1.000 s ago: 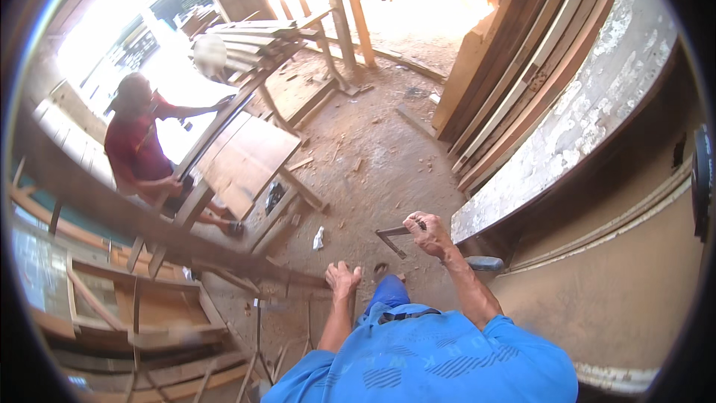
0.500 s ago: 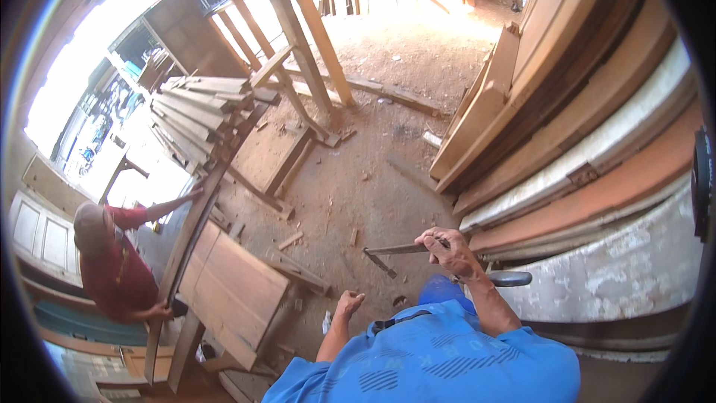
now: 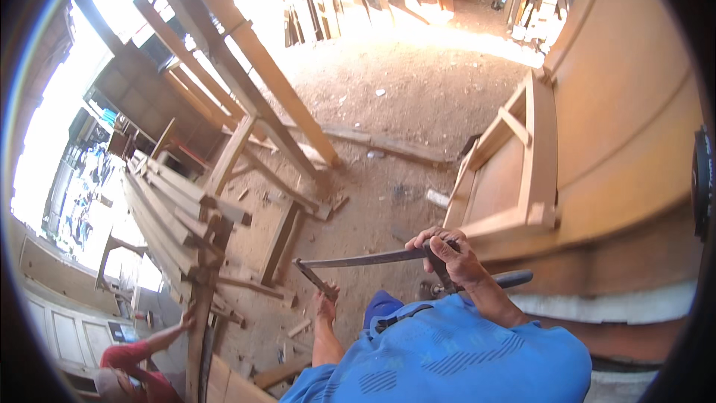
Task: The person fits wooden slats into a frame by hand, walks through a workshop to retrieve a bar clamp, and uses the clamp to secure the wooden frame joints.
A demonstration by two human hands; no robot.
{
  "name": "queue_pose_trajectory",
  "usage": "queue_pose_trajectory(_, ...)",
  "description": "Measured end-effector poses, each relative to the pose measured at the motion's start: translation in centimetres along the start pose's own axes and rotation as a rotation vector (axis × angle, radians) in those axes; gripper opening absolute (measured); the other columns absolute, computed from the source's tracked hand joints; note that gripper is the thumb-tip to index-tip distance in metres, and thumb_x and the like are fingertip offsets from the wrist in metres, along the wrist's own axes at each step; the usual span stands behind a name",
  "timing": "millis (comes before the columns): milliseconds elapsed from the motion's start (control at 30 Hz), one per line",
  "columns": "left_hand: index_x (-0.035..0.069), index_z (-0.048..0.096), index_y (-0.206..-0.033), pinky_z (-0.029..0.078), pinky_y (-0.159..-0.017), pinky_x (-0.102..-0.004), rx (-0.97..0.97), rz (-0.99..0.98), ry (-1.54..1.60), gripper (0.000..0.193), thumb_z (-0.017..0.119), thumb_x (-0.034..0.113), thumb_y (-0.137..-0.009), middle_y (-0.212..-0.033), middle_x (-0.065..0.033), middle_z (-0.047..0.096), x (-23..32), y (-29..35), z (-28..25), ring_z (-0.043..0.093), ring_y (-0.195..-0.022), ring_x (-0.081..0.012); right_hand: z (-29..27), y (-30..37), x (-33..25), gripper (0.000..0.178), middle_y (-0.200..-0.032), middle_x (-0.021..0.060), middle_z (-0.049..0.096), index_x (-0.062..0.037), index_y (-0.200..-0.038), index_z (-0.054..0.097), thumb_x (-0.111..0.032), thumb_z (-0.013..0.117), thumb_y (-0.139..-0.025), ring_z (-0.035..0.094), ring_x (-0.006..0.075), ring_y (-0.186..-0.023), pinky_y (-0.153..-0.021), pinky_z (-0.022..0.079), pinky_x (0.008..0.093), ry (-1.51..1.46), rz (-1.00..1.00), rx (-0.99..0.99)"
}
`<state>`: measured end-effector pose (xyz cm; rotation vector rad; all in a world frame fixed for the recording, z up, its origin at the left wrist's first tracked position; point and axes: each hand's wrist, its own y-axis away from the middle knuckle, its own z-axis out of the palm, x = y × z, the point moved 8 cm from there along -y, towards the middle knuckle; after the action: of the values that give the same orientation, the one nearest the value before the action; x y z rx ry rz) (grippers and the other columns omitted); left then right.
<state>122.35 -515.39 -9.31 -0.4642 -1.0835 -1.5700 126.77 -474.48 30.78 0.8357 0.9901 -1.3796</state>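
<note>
A long dark metal bar clamp (image 3: 365,260) lies across in front of my body, with a short arm standing off at each end. My right hand (image 3: 456,257) is closed around its right end. At the far left end, the fingers of my left hand (image 3: 326,304) are closed on the tip of the short arm. My fingers partly hide both gripped places.
A pale wooden frame (image 3: 533,172) leans against large wooden panels (image 3: 626,127) on the right. Stacked timber (image 3: 164,216) lies on a bench at left, where a co-worker in a red shirt (image 3: 142,377) stands. Upright posts (image 3: 261,82) rise ahead; wood scraps litter the dirt floor (image 3: 358,224).
My left hand has come up and taken hold of the clamp's short arm. The view has moved forward; the co-worker and bench now sit lower left, and the wooden frame appears nearer.
</note>
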Motion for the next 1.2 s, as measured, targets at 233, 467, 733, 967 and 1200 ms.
queue_pose_trajectory(233,0.018,0.057,-0.107,0.051,-0.066,-0.0378,0.167,-0.142,0.071,0.040,0.060,0.052,-0.087,-0.081,-0.0057,0.064,6.6,-17.8,11.9,0.062,-0.068,-0.0231,-8.6,-20.7,2.9,0.038,-0.103,0.0144,0.070,-0.0011,-0.102,0.066,-0.039,0.058,-0.100,0.062,0.0104,-0.063,-0.056,0.052,0.0241,-0.138,0.062,0.169)
queue_pose_trajectory(467,0.008,0.054,-0.091,0.041,-0.045,-0.0332,0.252,-0.169,-0.498,0.020,0.067,0.024,-0.092,-0.071,-0.0032,0.058,8.2,-42.6,22.9,0.053,-0.052,-0.0159,-18.8,-43.1,7.5,0.038,-0.098,0.0066,0.071,-0.0018,-0.102,0.070,-0.037,0.054,-0.102,0.059,0.0075,-0.060,-0.053,0.050,0.0236,-0.092,0.077,0.293)
queue_pose_trajectory(733,0.005,0.061,-0.096,0.045,-0.054,-0.0318,-0.217,-0.164,-0.831,0.013,0.068,0.013,-0.088,-0.072,-0.0015,0.059,12.4,-60.7,45.8,0.055,-0.060,-0.0136,-31.4,-53.5,3.0,0.032,-0.099,0.0125,0.072,-0.0047,-0.097,0.067,-0.035,0.057,-0.100,0.061,0.0124,-0.059,-0.052,0.052,0.0274,-0.209,0.001,0.653)
queue_pose_trajectory(967,0.002,0.063,-0.090,0.049,-0.058,-0.0326,-0.381,-0.239,-1.000,0.034,0.078,0.031,-0.077,-0.077,-0.0063,0.066,6.2,-75.3,53.5,0.062,-0.064,-0.0177,-45.8,-61.8,1.3,0.031,-0.101,0.0115,0.072,-0.0066,-0.097,0.065,-0.036,0.058,-0.099,0.062,0.0144,-0.058,-0.048,0.051,0.0291,-0.319,0.010,0.792)
queue_pose_trajectory(1200,0.008,0.052,-0.103,0.041,-0.038,-0.0348,-0.346,-0.405,-0.899,0.037,0.073,0.031,-0.083,-0.070,-0.0069,0.056,-1.5,-83.0,71.7,0.055,-0.049,-0.0186,-65.0,-68.8,-0.1,0.027,-0.095,0.0115,0.071,-0.0076,-0.091,0.066,-0.033,0.060,-0.098,0.062,0.0149,-0.056,-0.047,0.050,0.0294,-0.394,0.032,0.905)
